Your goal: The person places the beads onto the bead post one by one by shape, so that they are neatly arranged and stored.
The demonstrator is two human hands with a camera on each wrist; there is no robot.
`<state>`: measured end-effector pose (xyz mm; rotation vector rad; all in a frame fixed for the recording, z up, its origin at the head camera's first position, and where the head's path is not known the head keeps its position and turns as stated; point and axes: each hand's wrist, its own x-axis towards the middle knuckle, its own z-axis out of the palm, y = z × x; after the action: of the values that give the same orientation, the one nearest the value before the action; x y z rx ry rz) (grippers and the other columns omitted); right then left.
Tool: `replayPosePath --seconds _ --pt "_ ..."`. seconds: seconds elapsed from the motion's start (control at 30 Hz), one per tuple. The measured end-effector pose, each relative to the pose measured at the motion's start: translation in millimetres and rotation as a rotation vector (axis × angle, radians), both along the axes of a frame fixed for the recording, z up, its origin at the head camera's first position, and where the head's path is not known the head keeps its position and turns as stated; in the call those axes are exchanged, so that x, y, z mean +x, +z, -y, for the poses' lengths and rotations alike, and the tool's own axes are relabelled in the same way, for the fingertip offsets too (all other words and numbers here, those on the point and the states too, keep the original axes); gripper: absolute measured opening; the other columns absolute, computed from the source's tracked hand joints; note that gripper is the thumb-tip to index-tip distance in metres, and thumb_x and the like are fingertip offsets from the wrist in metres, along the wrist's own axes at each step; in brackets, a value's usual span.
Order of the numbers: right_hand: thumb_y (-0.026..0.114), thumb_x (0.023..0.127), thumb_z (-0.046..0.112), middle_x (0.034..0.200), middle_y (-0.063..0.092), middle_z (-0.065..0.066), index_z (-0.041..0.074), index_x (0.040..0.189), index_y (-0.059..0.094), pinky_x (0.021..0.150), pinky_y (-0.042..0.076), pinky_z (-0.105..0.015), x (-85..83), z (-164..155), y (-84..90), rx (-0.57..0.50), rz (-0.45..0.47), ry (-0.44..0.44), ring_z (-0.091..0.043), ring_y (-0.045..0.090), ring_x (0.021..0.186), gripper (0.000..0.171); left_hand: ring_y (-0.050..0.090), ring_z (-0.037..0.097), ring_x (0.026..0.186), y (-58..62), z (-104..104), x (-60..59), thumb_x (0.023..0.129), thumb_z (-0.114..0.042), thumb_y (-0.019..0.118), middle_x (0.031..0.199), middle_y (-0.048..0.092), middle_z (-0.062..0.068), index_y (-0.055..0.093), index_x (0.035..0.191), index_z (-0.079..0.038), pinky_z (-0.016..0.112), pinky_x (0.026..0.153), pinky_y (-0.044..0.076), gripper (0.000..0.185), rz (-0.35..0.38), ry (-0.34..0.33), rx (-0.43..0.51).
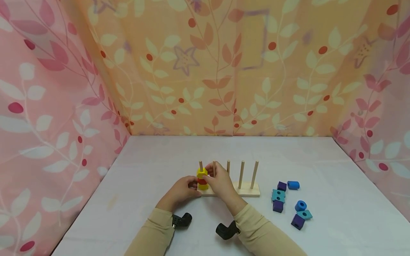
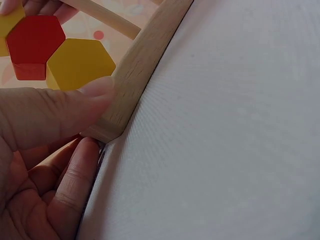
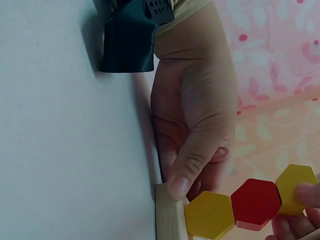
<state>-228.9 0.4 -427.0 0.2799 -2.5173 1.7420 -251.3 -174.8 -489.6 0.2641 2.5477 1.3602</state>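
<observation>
Wooden peg rack (image 1: 250, 191) is gripped by left hand (image 1: 182, 191) as top yellow hexagon (image 1: 201, 173), pinched by right hand (image 1: 222, 182), is apparently being seated, awaiting release.

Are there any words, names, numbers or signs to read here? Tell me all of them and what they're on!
None: no text can be read anywhere.
The yellow hexagonal blocks, red hexagonal block and pale wooden peg stand show no lettering.
The orange leaf-patterned cloth has pictures but no readable letters.
The loose blue, teal and purple blocks are too small here to tell.
</observation>
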Motion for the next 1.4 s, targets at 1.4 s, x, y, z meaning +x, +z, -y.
replayPosePath --seconds 1.4 --pt "0.064 0.082 0.000 0.130 0.050 -0.011 0.003 0.130 0.044 0.100 0.034 -0.033 26.8 -51 62.7 -0.124 -0.135 0.218 -0.021 0.046 0.122 0.052 0.052 0.018 0.092 6.2 -2 2.7 0.070 -0.021 0.079 0.099 0.059 0.000 0.061 0.111 -0.014 0.039 0.086 0.041 0.046 0.026 0.025 0.002"
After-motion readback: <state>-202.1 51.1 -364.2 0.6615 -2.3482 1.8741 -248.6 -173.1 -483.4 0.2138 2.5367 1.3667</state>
